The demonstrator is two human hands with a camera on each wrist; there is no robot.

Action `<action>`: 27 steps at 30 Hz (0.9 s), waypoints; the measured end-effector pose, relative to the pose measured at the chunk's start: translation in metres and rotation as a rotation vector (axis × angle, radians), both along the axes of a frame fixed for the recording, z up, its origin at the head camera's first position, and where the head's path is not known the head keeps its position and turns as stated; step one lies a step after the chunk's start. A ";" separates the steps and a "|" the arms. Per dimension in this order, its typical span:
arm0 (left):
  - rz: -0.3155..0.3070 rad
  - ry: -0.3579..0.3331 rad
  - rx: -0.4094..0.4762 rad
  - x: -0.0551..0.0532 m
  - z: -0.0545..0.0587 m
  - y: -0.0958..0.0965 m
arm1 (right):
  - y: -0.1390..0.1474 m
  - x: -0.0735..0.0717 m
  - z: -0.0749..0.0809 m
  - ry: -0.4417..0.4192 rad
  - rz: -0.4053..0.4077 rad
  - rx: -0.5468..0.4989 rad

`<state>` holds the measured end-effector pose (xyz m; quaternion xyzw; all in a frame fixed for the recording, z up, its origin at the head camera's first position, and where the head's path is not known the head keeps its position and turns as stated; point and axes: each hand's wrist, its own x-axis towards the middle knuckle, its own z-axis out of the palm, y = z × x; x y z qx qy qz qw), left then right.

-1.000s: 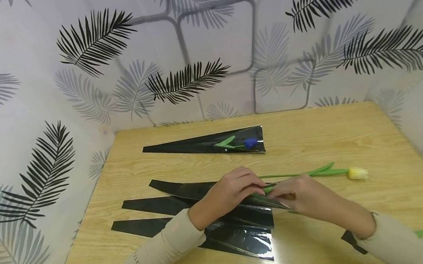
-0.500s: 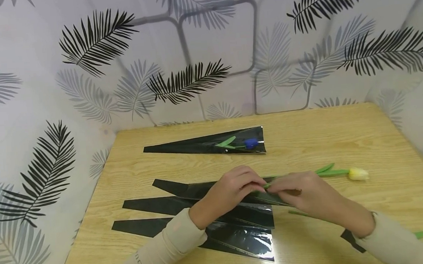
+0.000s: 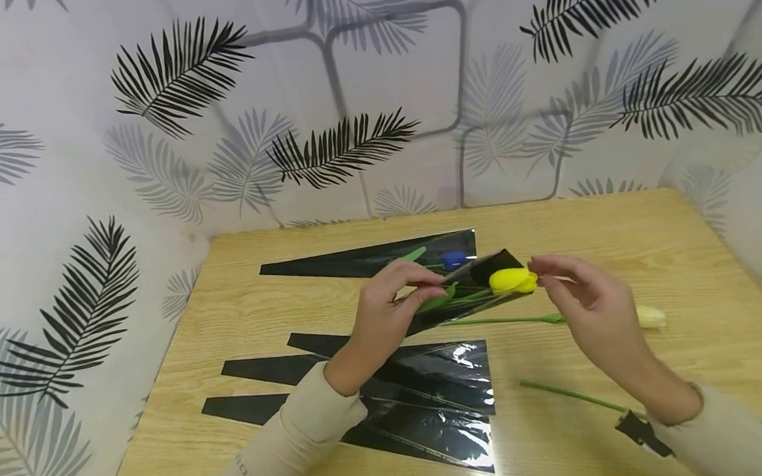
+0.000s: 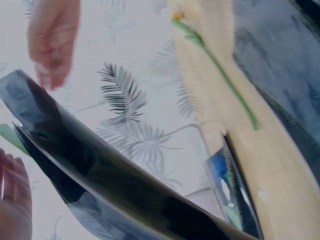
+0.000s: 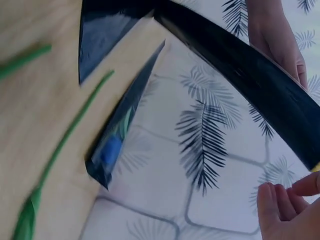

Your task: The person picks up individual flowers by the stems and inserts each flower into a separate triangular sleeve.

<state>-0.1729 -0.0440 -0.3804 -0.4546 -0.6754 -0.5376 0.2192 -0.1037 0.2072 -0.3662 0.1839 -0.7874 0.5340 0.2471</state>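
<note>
In the head view my left hand [image 3: 391, 302] pinches the upper edge of a black flower sleeve [image 3: 482, 270], raised over the table and tilted up to the right. Inside it lies a yellow tulip [image 3: 511, 281], its bloom at the wide mouth and its green stem running down within. My right hand [image 3: 595, 313] is at the bloom's tip, fingers bent loosely; whether they touch it is hard to tell. In the right wrist view the right hand [image 5: 287, 210] is just below the sleeve's corner [image 5: 305, 150], thumb and fingers apart.
Flat black sleeves [image 3: 459, 435] lie in front on the wooden table [image 3: 582, 242]. A sleeved blue tulip [image 3: 453, 260] lies at the back. A pale yellow tulip [image 3: 652, 316] is partly behind the right hand. Another green stem [image 3: 570, 393] runs under the right forearm.
My left hand has lifted the sleeve's mouth off the table, and the yellow bloom now shows there. My right hand has moved right, from the leaf area to the bloom's tip.
</note>
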 end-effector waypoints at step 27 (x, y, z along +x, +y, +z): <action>-0.196 -0.243 0.286 0.013 0.041 0.016 | -0.030 -0.011 0.042 0.264 0.183 -0.351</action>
